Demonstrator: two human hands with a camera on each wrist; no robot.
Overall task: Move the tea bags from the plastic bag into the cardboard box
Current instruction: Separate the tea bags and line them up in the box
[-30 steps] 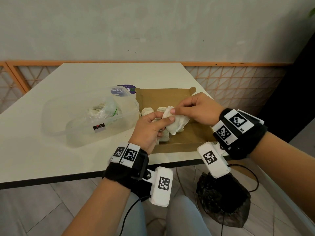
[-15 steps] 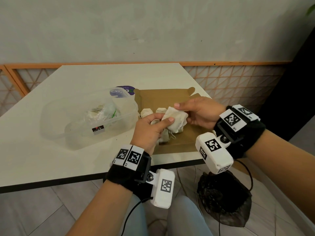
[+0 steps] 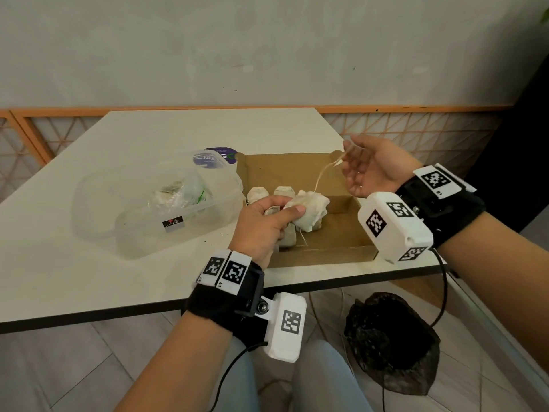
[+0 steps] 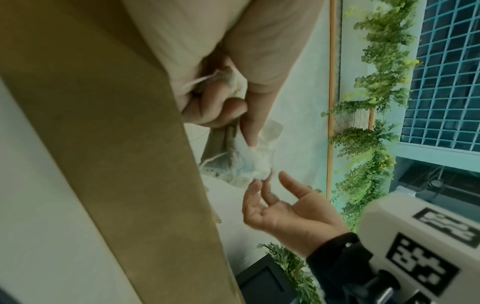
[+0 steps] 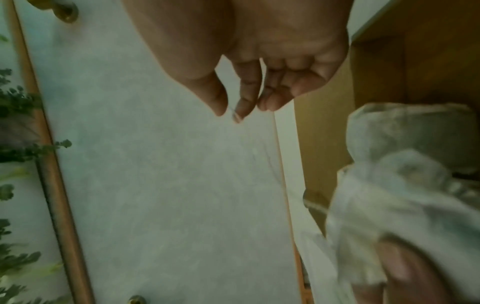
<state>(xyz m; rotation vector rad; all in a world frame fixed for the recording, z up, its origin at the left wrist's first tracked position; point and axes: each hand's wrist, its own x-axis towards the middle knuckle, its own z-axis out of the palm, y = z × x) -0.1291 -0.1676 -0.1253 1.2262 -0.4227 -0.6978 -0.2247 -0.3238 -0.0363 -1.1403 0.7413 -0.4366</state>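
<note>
In the head view my left hand (image 3: 285, 208) grips a crumpled clump of white tea bags (image 3: 310, 209) just above the open cardboard box (image 3: 297, 169). A thin string (image 3: 322, 175) runs from the clump up to my right hand (image 3: 346, 154), which is palm-up over the box's far right corner and pinches the string's end. The right wrist view shows the thumb and forefinger of my right hand (image 5: 231, 114) closed on the thread. Two more tea bags (image 3: 258, 194) lie in the box. The clear plastic bag (image 3: 181, 196) with tea bags sits to the left.
The plastic bag lies in a clear plastic tub (image 3: 133, 236) on the white table (image 3: 74, 278). A purple round label (image 3: 217, 157) shows behind the tub. A black bag (image 3: 392, 343) sits on the floor under the table's near edge, with cables hanging beside it.
My right hand has let go of the tea bag clump, turned palm-up and drawn back to the right, pulling a string out. My left hand keeps its grip on the clump.
</note>
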